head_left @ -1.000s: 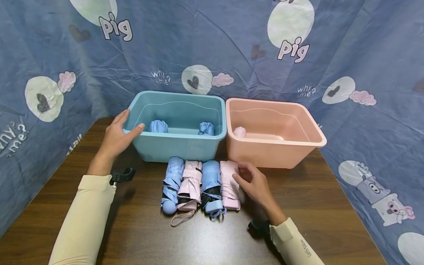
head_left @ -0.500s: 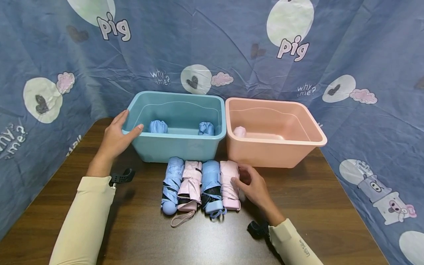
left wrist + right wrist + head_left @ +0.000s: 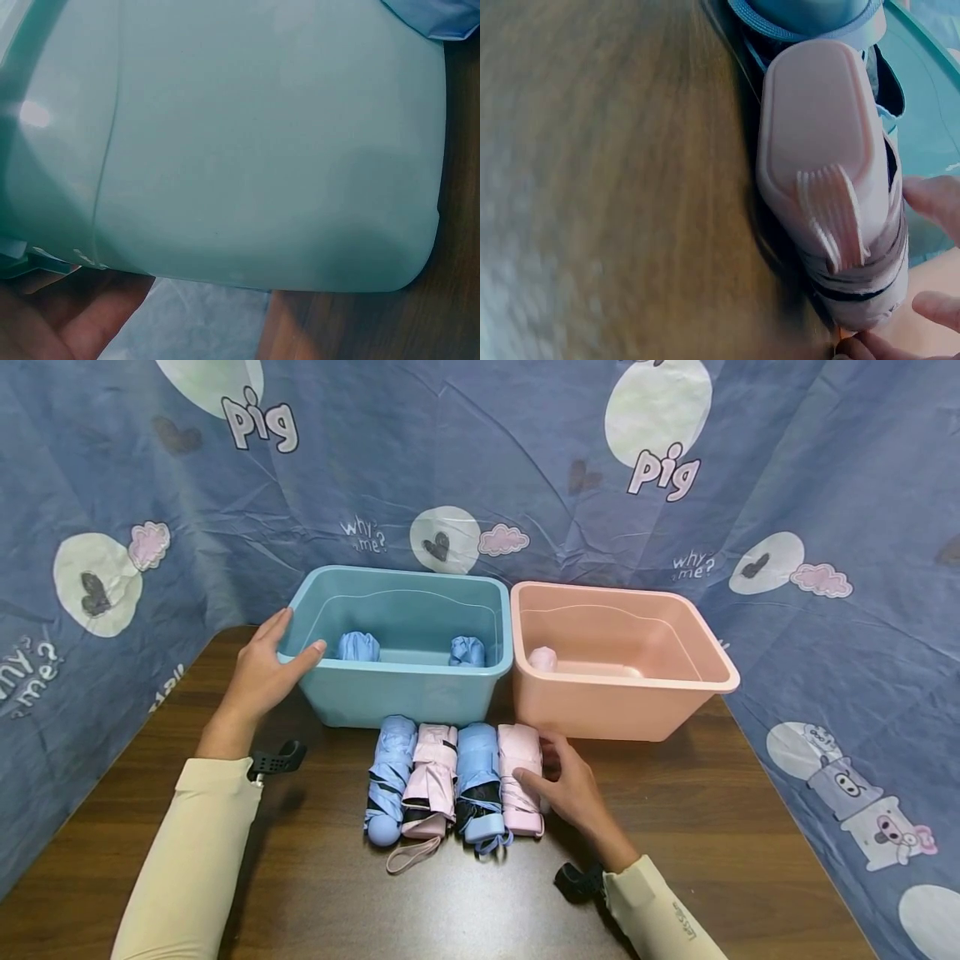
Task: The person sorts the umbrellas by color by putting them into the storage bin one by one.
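Four folded umbrellas lie side by side on the table: a blue one (image 3: 390,768), a pink one with a wrist loop (image 3: 433,768), another blue one (image 3: 477,760) and, at the right end, a pink one (image 3: 517,768). My right hand (image 3: 570,781) holds this rightmost pink umbrella, thumb across its top and fingers at its right side. The right wrist view shows its flat pink handle end (image 3: 821,120) and strap, with fingertips (image 3: 866,346) low at its side. My left hand (image 3: 262,672) rests on the left corner of the teal bin (image 3: 405,697), fingers extended, thumb over the front rim.
Two blue bundles (image 3: 359,647) (image 3: 467,652) show inside the teal bin. A peach bin (image 3: 600,710) stands against its right side with a pale pink bundle (image 3: 543,659) inside. A blue printed cloth (image 3: 555,460) hangs behind the wooden table (image 3: 337,902).
My right hand has shifted slightly left, its thumb reaching farther across the rightmost pink umbrella. The left hand stays on the teal bin's corner.
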`<state>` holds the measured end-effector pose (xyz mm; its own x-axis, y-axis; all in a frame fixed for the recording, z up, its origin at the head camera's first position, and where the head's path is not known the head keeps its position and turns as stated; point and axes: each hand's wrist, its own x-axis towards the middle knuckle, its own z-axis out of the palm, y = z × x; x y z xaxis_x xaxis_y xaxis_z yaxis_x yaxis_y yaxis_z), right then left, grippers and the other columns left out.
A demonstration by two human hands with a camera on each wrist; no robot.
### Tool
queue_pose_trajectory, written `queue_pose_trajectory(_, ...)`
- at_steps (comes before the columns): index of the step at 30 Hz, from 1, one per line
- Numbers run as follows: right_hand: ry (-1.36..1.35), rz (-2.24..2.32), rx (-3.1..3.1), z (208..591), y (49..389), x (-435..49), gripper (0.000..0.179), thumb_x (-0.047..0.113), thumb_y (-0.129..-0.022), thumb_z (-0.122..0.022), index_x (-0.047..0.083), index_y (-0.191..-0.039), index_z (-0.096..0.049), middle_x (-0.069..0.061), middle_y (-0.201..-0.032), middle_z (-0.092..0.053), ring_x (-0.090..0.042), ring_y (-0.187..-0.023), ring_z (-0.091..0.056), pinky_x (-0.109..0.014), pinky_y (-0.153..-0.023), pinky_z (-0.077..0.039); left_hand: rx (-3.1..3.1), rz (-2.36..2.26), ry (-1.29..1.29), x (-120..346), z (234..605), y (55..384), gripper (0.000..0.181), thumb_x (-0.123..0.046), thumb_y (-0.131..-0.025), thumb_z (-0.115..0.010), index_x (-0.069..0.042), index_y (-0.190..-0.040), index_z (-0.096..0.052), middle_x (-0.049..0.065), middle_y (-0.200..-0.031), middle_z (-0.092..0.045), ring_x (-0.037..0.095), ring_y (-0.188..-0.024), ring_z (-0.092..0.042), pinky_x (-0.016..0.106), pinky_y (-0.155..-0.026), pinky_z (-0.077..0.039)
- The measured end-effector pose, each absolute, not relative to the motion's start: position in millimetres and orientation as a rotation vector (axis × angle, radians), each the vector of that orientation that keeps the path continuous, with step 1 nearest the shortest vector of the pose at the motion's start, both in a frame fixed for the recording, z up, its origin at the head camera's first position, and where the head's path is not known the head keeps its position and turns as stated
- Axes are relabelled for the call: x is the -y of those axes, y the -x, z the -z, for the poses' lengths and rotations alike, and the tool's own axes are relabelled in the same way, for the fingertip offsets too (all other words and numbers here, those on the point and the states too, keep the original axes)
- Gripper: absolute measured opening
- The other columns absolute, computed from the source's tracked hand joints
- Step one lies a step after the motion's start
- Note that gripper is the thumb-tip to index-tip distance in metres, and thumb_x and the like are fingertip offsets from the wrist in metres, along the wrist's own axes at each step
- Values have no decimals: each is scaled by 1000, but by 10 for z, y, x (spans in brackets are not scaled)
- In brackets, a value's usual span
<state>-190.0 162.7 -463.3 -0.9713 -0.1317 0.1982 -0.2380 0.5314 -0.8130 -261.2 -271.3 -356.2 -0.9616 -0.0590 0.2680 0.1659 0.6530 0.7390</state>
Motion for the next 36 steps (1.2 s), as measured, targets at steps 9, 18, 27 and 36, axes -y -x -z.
queue_pose_trajectory(9, -328, -1368, 2701, 4627, 1914, -1580, 67, 32, -77, -81, 13, -134, -51, -14, -116, -64, -26, -103, -63, -46, -86, -49, 2600, 1206, 86, 2715, 3555, 2611, 84, -46, -91, -59, -11, -155, -18, 12, -160, -15, 38, -143, -17, 63, -108, -20)
queue_pose_trajectory(18, -338, -1283, 2751, 4598, 1971, -1519, 71, 36, -76, -81, 15, -137, -51, -7, -105, -63, -20, -90, -58, -37, -75, -47, 2607, 1201, 83, 2705, 3541, 2598, 84, -47, -91, -59, -11, -155, -17, 12, -160, -15, 38, -143, -16, 63, -108, -20)
queue_pose_trajectory(27, -335, -1193, 2800, 4535, 1988, -1461, 74, 42, -75, -81, 17, -139, -50, -7, -97, -60, -21, -85, -54, -36, -72, -44, 2600, 1201, 78, 2712, 3544, 2599, 84, -46, -91, -59, -11, -155, -18, 13, -160, -16, 38, -143, -17, 64, -108, -20)
queue_pose_trajectory(36, -302, -1121, 2870, 4507, 1990, -1464, 79, 39, -75, -80, 21, -144, -45, -11, -96, -58, -24, -84, -53, -36, -66, -42, 2610, 1202, 69, 2703, 3545, 2600, 84, -47, -91, -58, -11, -155, -17, 13, -160, -15, 39, -143, -16, 65, -107, -20)
